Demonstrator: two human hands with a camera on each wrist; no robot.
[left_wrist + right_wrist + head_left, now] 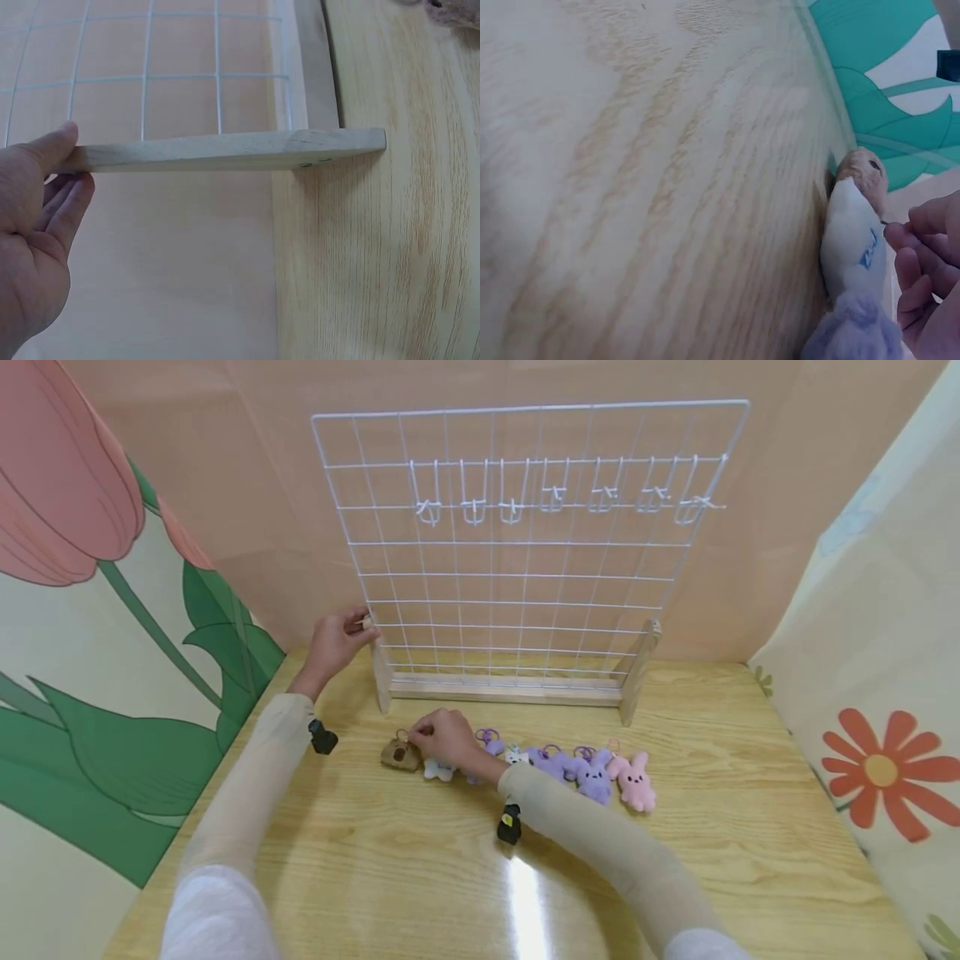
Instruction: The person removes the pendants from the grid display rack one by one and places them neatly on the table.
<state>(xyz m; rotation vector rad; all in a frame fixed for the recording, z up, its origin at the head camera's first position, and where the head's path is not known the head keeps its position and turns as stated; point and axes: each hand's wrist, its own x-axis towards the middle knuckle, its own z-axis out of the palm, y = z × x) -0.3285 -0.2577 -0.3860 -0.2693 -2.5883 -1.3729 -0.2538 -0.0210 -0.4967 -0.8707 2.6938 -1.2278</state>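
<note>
My left hand (336, 643) pinches the top of the left wooden leg (187, 152) of a white wire grid rack (491, 542), thumb on one side and fingers on the other. Over the table, my right hand (450, 739) has thumb and forefinger together at the ring of a brown plush keychain (400, 755), which lies at the left end of a row. In the right wrist view those fingertips (896, 232) pinch a thin dark bit beside the white plush (847, 240). Part of the row is hidden under my right hand and wrist.
Several plush keychains lie to the right, among them a purple rabbit (595, 777) and a pink rabbit (636, 781). White wire hooks (474, 510) hang along the upper grid. The rack's right wooden leg (637, 681) stands on the wood-grain table (375, 868).
</note>
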